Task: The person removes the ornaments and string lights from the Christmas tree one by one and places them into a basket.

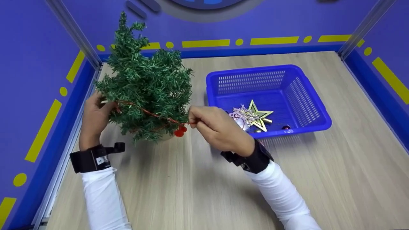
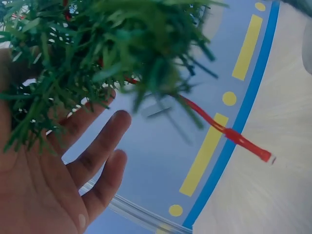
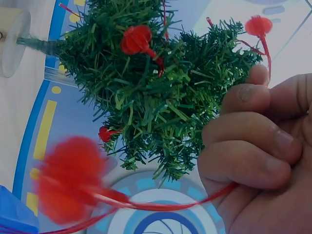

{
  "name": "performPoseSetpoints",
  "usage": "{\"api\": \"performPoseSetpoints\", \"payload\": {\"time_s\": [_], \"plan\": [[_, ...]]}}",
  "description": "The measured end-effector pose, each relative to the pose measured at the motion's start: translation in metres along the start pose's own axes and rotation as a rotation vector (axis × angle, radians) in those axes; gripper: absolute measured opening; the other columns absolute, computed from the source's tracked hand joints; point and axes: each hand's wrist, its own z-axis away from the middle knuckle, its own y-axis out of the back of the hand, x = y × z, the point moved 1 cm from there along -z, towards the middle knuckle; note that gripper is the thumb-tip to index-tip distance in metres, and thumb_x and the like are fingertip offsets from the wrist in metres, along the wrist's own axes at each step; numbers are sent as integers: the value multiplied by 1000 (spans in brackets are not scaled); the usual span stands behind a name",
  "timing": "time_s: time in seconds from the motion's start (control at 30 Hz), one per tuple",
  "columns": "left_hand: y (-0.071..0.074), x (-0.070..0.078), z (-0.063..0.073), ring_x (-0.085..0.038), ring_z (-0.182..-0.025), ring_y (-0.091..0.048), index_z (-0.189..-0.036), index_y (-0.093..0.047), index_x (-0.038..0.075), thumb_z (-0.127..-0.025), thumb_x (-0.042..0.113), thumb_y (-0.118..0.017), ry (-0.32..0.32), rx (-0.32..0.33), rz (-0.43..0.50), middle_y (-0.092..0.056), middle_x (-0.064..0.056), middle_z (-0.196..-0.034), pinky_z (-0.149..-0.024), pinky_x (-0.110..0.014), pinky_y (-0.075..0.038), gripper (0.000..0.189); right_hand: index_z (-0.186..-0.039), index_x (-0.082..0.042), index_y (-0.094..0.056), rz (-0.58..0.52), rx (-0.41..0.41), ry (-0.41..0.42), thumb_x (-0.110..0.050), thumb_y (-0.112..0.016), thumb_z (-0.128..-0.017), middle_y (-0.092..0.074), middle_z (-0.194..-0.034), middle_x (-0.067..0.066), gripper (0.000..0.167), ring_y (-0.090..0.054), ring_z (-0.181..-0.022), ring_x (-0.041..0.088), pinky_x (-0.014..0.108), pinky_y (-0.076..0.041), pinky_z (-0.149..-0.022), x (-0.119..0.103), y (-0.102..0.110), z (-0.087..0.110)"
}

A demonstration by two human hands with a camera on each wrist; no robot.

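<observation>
A small green artificial Christmas tree stands on the left of the table, wound with a thin red light string that bears red lantern-like pieces. To the right of the tree, my right hand grips the string with curled fingers. One red piece dangles from the strand below that hand. My left hand is at the tree's left side, among the branches. In the left wrist view, several of its fingers reach out loosely; foliage hides the rest. A bare red wire end sticks out past the needles.
Right of the tree is a blue plastic basket. It contains a gold star, a pink tinsel piece, a dark red ball and other ornaments. Blue panels with yellow marks enclose the wooden table.
</observation>
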Motion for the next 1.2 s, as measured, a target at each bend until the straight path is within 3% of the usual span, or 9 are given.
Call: {"api": "performPoseSetpoints", "payload": {"time_s": [0.17, 0.23, 0.33, 0.5, 0.63, 0.77, 1.0, 1.13, 1.2], "plan": [[2, 3, 2, -7, -94, -66, -104, -56, 12, -100, 14, -59, 9, 31, -84, -56, 4, -111, -74, -21, -53, 6, -79, -9, -52, -8, 64, 33, 5, -40, -88, -50, -71, -1, 21, -41, -61, 9, 26, -33, -58, 1, 0, -1], [3, 5, 2, -6, -101, -63, -111, -61, 12, -99, 15, -63, -6, 39, -123, -57, 7, -112, -79, -21, -53, 13, -78, -8, -52, -18, 82, 43, 6, -39, -86, -48, -69, -1, 21, -39, -59, 9, 26, -31, -56, 2, 0, -2], [4, 7, 3, -4, -107, -59, -109, -63, 12, -97, 19, -67, -26, 52, -196, -56, 12, -111, -89, -24, -51, 14, -78, -8, -53, -34, 92, 50, 3, -39, -85, -48, -67, -2, 19, -37, -57, 8, 25, -30, -54, 3, -1, -2], [7, 9, 5, -2, -104, -57, -103, -64, 10, -94, 25, -72, -36, 69, -286, -58, 16, -106, -95, -29, -46, 19, -78, -10, -57, -66, 102, 51, -13, -55, -98, -44, -63, -3, 20, -34, -55, 6, 23, -26, -53, 2, -3, -1], [10, 11, 8, 1, -99, -58, -101, -64, 11, -93, 29, -75, -23, 53, -314, -60, 17, -100, -89, -26, -43, 22, -80, -11, -62, -57, 123, 54, -21, -70, -97, -40, -62, -5, 21, -31, -55, 5, 23, -23, -53, 2, -6, -2], [15, 13, 13, 4, -96, -58, -96, -61, 10, -90, 32, -78, -22, 29, -344, -61, 17, -98, -87, -23, -43, 28, -85, -10, -68, -68, 169, 75, -17, -67, -100, -43, -61, -3, 16, -32, -53, 5, 23, -23, -50, 2, -5, -4], [25, 12, 17, 0, -91, -64, -107, -71, 13, -86, 31, -83, -59, -26, -330, -69, 14, -99, -80, -18, -46, 30, -88, -9, -72, -65, 279, 92, -13, -64, -100, -47, -60, -3, 15, -34, -49, 5, 23, -24, -46, 4, 0, -5], [26, 10, 19, 0, -97, -60, -105, -65, 9, -91, 29, -78, -32, -58, -343, -65, 10, -103, -85, -20, -46, 28, -92, -10, -76, -25, 295, 82, -16, -64, -101, -56, -61, -4, 16, -36, -48, 4, 22, -26, -44, 6, 0, -5], [25, 10, 19, -4, -105, -59, -111, -61, 8, -94, 30, -74, -19, -75, -339, -62, 7, -112, -89, -24, -45, 31, -94, -10, -76, 0, 297, 78, -17, -64, -101, -58, -62, -5, 16, -37, -48, 4, 22, -27, -44, 6, 0, -5]]}}
